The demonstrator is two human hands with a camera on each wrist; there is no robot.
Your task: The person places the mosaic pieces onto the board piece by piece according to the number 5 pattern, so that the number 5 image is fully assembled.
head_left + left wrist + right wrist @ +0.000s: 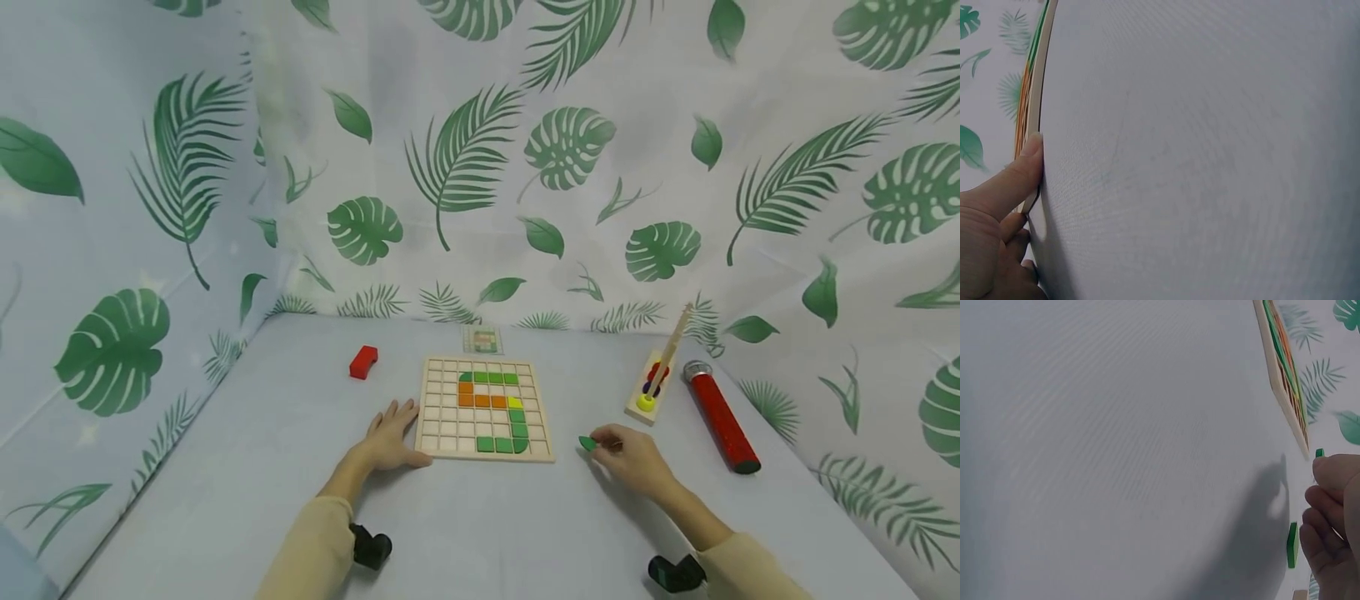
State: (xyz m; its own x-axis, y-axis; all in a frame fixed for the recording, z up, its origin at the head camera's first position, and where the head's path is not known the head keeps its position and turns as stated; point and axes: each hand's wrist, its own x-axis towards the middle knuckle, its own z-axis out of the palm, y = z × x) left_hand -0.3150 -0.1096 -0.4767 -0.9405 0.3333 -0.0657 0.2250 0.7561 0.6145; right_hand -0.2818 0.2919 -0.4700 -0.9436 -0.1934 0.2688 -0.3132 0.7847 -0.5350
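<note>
A square wooden grid board point(442, 417) lies on the table with green, orange and yellow tiles in some of its cells, forming a bent path. At its near left corner rests my left hand point(390, 437), fingers spread beside the left edge and thumb point(1033, 145) against the near edge. Right of the board, my right hand point(630, 458) pinches a small green tile point(587, 443) between thumb and fingertips, close over the table. Another green piece point(1292, 545) shows beside the curled fingers in the right wrist view; the hand hides it in the head view.
Behind the board lies a small pattern card point(482, 340). A red arch-shaped block point(363, 362) sits at the back left. To the right are a wooden stand point(636, 410) with coloured beads and a tall post, and a red microphone point(722, 421). Leaf-printed cloth point(480, 167) surrounds the table.
</note>
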